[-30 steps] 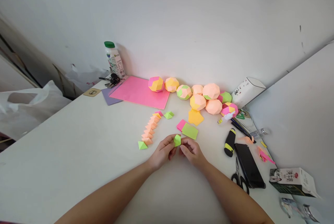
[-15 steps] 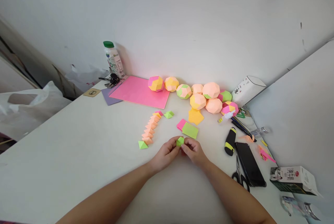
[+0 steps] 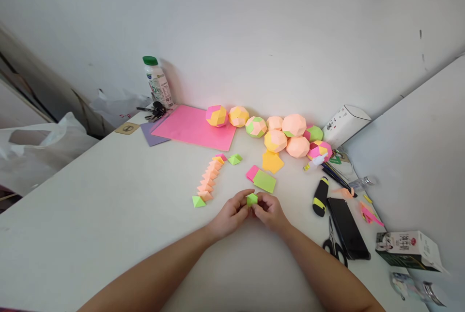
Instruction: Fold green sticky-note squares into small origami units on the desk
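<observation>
A small green folded paper piece [image 3: 252, 199] is pinched between my left hand [image 3: 232, 214] and my right hand [image 3: 270, 212], fingertips closed on it from both sides. Just beyond my hands lie a green paper pad [image 3: 265, 181] and a pink paper slip [image 3: 252, 172], partly overlapping. Left of them runs a row of folded paper pieces [image 3: 210, 175], mostly peach, with a green one [image 3: 198, 201] at the near end. Another green folded piece [image 3: 235, 159] sits to the right of the row's far end. Yellow paper [image 3: 272, 162] lies farther back.
Several faceted paper balls [image 3: 276, 141] stand along the wall, some by a pink sheet [image 3: 196, 127]. To the right are a black and yellow cutter [image 3: 320, 196], scissors [image 3: 334, 246], a phone [image 3: 348, 228] and a milk carton [image 3: 409, 250]. A bottle [image 3: 158, 82] and keys [image 3: 156, 111] stand back left.
The green piece has turned slightly between my fingers. A reddish bit seen under my right fingers earlier no longer shows. Both arms stay almost in place.
</observation>
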`<move>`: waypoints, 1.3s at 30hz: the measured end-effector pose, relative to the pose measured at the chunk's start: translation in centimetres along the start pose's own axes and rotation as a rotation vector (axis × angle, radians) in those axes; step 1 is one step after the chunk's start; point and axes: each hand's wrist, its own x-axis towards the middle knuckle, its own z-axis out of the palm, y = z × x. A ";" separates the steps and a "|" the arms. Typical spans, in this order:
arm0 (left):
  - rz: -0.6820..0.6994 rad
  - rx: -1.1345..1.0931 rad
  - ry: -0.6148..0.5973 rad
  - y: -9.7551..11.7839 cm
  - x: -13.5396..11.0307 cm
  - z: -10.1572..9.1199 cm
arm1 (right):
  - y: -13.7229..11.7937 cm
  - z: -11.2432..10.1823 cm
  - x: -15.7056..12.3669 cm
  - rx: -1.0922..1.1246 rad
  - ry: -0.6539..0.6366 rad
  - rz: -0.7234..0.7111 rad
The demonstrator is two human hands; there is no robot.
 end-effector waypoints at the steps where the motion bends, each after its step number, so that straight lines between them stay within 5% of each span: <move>1: -0.001 -0.010 0.001 -0.1 0.0 0.0 | 0.0 -0.1 0.0 0.021 0.014 0.015; 10: -0.016 0.061 0.045 0.5 0.1 0.1 | 0.1 -0.2 0.2 0.098 0.023 0.034; 19: -0.005 0.166 0.076 0.5 0.2 0.1 | -0.6 0.2 0.0 -0.057 -0.024 -0.017; 39: -0.051 -0.016 0.039 0.3 0.2 0.1 | -0.5 -0.1 0.0 0.029 -0.031 -0.022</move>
